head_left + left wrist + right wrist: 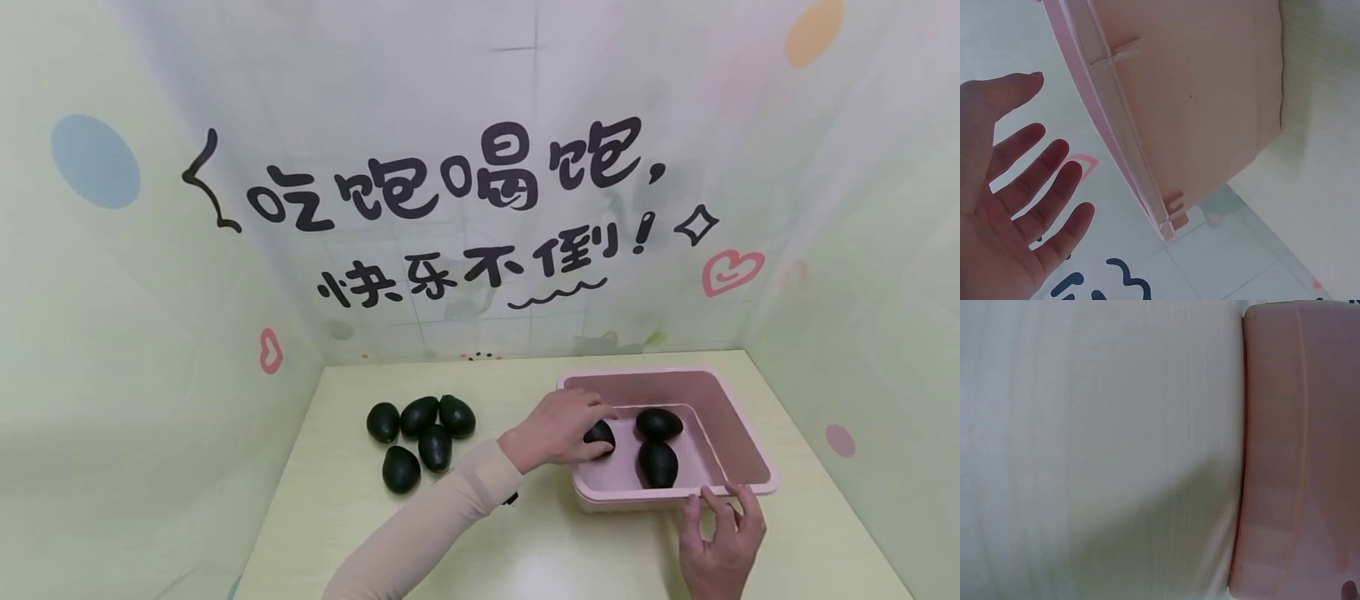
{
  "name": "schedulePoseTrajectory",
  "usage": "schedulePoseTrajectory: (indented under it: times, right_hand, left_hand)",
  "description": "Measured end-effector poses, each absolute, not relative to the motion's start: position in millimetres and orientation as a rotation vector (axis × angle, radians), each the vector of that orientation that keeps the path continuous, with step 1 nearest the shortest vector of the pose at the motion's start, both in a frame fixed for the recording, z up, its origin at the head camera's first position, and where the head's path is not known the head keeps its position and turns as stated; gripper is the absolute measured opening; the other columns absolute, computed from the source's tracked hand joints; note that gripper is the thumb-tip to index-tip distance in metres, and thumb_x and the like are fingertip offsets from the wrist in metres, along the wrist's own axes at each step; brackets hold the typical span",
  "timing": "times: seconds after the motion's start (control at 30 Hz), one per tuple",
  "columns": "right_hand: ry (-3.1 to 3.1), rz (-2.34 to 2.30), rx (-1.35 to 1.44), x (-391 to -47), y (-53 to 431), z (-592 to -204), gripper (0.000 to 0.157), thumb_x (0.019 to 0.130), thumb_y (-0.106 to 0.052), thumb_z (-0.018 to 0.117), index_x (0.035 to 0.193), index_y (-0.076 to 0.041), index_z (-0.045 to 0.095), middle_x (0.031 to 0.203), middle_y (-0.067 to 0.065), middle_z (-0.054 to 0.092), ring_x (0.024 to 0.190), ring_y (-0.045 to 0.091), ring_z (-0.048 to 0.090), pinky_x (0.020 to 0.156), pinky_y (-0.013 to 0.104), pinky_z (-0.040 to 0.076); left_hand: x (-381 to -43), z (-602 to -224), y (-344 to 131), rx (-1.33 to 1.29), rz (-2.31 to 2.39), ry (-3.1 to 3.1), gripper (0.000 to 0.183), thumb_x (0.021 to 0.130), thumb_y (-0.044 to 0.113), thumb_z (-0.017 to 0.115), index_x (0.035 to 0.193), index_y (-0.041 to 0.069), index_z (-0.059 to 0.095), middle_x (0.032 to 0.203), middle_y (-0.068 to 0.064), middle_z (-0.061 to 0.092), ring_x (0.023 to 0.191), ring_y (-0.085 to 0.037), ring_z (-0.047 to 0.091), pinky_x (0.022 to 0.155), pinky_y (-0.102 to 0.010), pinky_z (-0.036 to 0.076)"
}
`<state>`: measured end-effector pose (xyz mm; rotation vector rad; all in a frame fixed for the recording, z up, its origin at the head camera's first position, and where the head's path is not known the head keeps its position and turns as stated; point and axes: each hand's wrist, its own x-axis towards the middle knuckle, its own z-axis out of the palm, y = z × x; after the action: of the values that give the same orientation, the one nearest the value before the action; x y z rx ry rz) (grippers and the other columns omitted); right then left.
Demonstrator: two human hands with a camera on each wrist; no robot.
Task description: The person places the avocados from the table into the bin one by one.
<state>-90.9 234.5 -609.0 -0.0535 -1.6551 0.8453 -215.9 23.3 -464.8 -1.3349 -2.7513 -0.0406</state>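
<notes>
A pink plastic bin [667, 387] stands on the right of the table. Two dark green avocados, one [659, 425] behind the other [657, 465], lie inside it. My left hand [558, 425] reaches over the bin's left wall, with a third avocado [600, 438] showing between thumb and fingers in the head view. From the left wrist, that hand's fingers [1054, 187] look spread and loosely bent, with nothing in the palm. At the bin's front right rim, my right hand [723, 537] holds the edge with its fingertips. Only one fingertip [1349, 591] shows in the right wrist view.
Several more avocados [435, 447] lie grouped on the left of the pale table [330, 467]. A small black thing [511, 499] shows beside the left sleeve [442, 517]. Printed fabric walls [450, 333] enclose the table at the back and both sides.
</notes>
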Motion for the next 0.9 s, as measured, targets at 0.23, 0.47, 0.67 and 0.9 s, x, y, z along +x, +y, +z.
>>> schedulePoseTrajectory:
  times: [0.23,0.47,0.67,0.9]
  right_hand:
    - [-1.654,0.852,-0.056,-92,236,-615,0.042,0.098,-0.027,0.068,0.089,0.014,0.071,0.115,0.04,0.058,0.133,0.01,0.048,0.104,0.011,0.04]
    - [-1.662,0.84,-0.061,-92,236,-613,0.044,0.1,-0.029,0.067,0.09,0.014,0.07,0.115,0.04,0.058,0.132,0.01,0.047,0.105,0.01,0.039]
    - [-1.657,0.832,-0.061,-91,233,-609,0.044,0.099,-0.028,0.067,0.089,0.015,0.069,0.114,0.04,0.057,0.131,0.008,0.047,0.104,0.01,0.039]
    - [-1.668,0.834,-0.076,-91,235,-611,0.042,0.099,-0.027,0.067,0.09,0.015,0.07,0.116,0.04,0.058,0.132,0.008,0.046,0.106,0.01,0.038]
  left_hand:
    - [-216,-463,18,-1.311,-0.139,-2.742,0.042,0.1,0.049,0.07,0.136,0.026,0.072,0.127,0.005,0.072,0.114,-0.015,0.069,0.088,-0.029,0.058]
    - [-218,-465,15,-1.244,-0.249,-2.722,0.039,0.101,0.047,0.07,0.133,0.026,0.073,0.128,0.007,0.073,0.122,-0.013,0.067,0.093,-0.029,0.058]
    - [-218,-468,12,-1.214,-0.306,-2.727,0.038,0.101,0.047,0.07,0.132,0.026,0.073,0.13,0.009,0.072,0.127,-0.011,0.065,0.096,-0.027,0.057]
    - [-218,-471,8,-1.161,-0.374,-2.717,0.04,0.099,0.044,0.073,0.133,0.024,0.073,0.133,0.009,0.071,0.127,-0.009,0.065,0.097,-0.026,0.057]
